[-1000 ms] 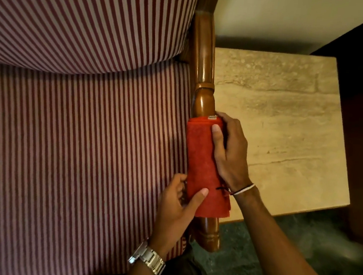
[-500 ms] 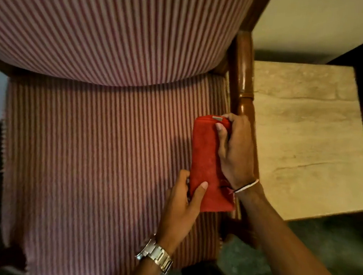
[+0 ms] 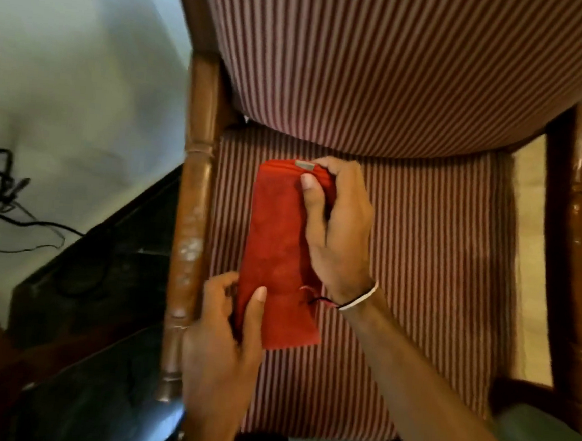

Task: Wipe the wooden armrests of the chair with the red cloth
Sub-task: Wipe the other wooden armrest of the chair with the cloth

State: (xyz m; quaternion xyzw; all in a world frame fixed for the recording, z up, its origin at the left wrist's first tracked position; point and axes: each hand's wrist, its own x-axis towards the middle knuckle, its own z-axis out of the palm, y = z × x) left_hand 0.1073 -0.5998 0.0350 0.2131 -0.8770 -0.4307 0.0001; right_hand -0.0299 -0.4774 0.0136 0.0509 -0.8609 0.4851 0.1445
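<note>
A folded red cloth [image 3: 276,250] is stretched lengthwise over the striped seat [image 3: 419,266] of the chair, between its two wooden armrests. My right hand [image 3: 338,231] pinches the cloth's far end, thumb on top. My left hand [image 3: 222,341] grips its near end, thumb pressed on the fabric. The left armrest [image 3: 192,211] runs just left of the cloth, with pale worn patches along it. The right armrest [image 3: 579,245] stands at the far right, apart from both hands.
The striped backrest [image 3: 401,64] fills the top. A dark piece of furniture [image 3: 102,274] sits left of the chair, with black cables [image 3: 3,195] against the pale wall. A beige stone table top [image 3: 536,259] shows beside the right armrest.
Both hands have carried the cloth off the right armrest and leftward across the seat, toward the left armrest. The view has swung left with them.
</note>
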